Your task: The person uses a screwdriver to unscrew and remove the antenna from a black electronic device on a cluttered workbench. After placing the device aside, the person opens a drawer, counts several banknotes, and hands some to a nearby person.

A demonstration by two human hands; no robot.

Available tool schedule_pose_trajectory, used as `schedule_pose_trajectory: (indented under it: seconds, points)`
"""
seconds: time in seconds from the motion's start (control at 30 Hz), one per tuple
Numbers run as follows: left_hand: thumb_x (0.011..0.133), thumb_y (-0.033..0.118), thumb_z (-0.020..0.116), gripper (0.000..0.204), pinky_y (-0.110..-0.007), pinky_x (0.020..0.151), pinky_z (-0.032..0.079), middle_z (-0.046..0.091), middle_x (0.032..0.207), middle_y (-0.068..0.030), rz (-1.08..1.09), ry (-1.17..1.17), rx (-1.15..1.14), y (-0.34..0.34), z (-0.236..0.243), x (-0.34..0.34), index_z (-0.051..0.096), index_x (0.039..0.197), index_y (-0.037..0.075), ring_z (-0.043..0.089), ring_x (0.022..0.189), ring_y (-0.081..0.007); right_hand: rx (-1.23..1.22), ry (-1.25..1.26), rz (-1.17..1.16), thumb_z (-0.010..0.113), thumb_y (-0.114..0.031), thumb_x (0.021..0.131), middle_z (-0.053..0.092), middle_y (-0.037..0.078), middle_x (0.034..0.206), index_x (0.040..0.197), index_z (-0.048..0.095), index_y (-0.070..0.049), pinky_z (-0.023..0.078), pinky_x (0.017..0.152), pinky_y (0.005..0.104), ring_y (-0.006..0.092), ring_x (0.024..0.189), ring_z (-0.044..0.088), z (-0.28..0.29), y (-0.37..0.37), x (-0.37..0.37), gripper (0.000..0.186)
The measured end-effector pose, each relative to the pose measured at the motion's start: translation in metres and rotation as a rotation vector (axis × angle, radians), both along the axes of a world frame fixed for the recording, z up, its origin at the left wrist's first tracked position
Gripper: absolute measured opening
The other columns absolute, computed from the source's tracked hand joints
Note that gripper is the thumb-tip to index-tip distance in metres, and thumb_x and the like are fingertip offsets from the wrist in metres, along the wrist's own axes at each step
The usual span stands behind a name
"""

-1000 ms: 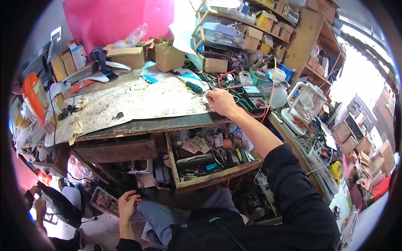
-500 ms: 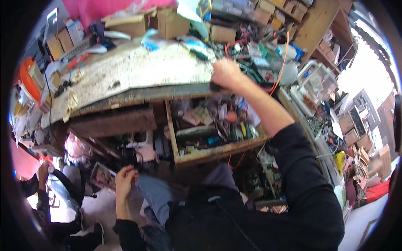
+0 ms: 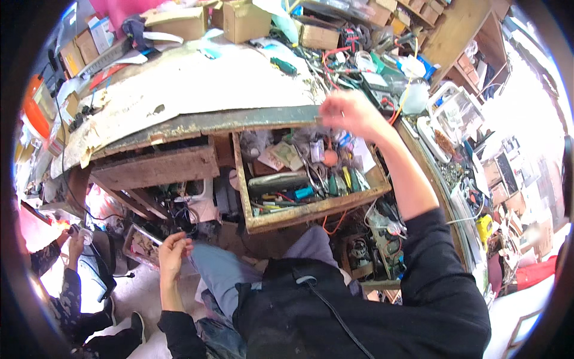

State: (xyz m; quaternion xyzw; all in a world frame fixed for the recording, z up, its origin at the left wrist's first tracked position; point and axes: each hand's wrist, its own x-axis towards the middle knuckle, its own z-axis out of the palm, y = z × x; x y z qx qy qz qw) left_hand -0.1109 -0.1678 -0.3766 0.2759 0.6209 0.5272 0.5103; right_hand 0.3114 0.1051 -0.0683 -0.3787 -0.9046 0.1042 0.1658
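Observation:
My right hand (image 3: pixel 351 116) is raised over the front edge of the workbench (image 3: pixel 227 72), above the right part of an open wooden drawer (image 3: pixel 317 218). Its fingers are bent and smeared by motion, so I cannot make out whether anything is in them. Inside the drawer lie a dark long case (image 3: pixel 278 183), a blue cylinder (image 3: pixel 304 192), paper notes (image 3: pixel 282 157), an orange round thing (image 3: pixel 329 158) and several hand tools with yellow and green handles. My left hand (image 3: pixel 173 254) hangs beside my left knee, its fingers loosely bent and apart, with nothing visible in it.
Cardboard boxes (image 3: pixel 246 21) line the back of the bench. Cables and tools crowd its right side, near a yellow cord (image 3: pixel 408 90). A person's hand (image 3: pixel 76 242) shows at far left. Below the bench stand a small box (image 3: pixel 142 245) and trays of parts (image 3: pixel 360 254).
My right hand has moved right and slightly nearer, off the bench top, toward the drawer's right side. My left hand has barely shifted. The view has tilted slightly.

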Motion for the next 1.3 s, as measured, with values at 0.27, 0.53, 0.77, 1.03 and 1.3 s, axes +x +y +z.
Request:
schedule_pose_trajectory:
  seconds: [0.27,0.53,0.77,1.03,1.3]
  points:
    - [0.099,0.012,0.058,0.033,-0.03,0.07,0.058,0.073,0.102,-0.0136,-0.043,0.043,-0.043,0.009,0.0,0.002,0.059,0.127,-0.004,0.072,0.081,-0.0196,-0.077,-0.185,0.175,0.071,-0.015,0.084,0.07,0.014,0.079,0.091,0.07,-0.004,0.055,0.071,0.0408,0.0314,0.073,0.07,-0.043,-0.039,0.017,0.013]
    - [0.098,0.008,0.058,0.029,-0.028,0.07,0.056,0.073,0.101,-0.0134,-0.004,0.016,-0.012,0.003,0.012,0.001,0.06,0.125,-0.004,0.071,0.081,-0.0184,0.539,0.065,0.045,0.065,-0.009,0.086,0.063,0.01,0.091,0.095,0.068,-0.007,0.054,0.074,0.0429,0.0326,0.087,0.066,-0.044,0.036,-0.003,0.01]
    - [0.099,0.007,0.057,0.028,-0.028,0.07,0.056,0.073,0.099,-0.0136,0.034,-0.023,0.045,-0.001,0.003,-0.006,0.061,0.124,-0.003,0.071,0.08,-0.0194,0.472,-0.054,0.087,0.063,-0.008,0.085,0.063,0.015,0.093,0.09,0.068,-0.004,0.054,0.079,0.0446,0.0352,0.091,0.065,-0.043,0.092,0.002,0.008]
    - [0.099,0.007,0.057,0.027,-0.028,0.071,0.057,0.073,0.099,-0.0128,0.04,-0.021,0.07,0.0,0.022,-0.006,0.061,0.124,-0.003,0.072,0.081,-0.019,0.513,-0.128,-0.089,0.063,-0.009,0.083,0.065,0.017,0.097,0.094,0.07,-0.007,0.056,0.079,0.0475,0.0367,0.098,0.067,-0.033,0.123,-0.048,0.014]
    - [0.098,0.007,0.058,0.03,-0.029,0.071,0.057,0.074,0.1,-0.0132,0.119,-0.019,0.075,-0.013,0.024,-0.006,0.06,0.125,-0.003,0.072,0.082,-0.0192,0.618,-0.311,-0.012,0.06,-0.009,0.087,0.066,0.018,0.1,0.099,0.063,-0.003,0.057,0.078,0.0474,0.0361,0.098,0.068,-0.028,0.145,-0.06,0.013]
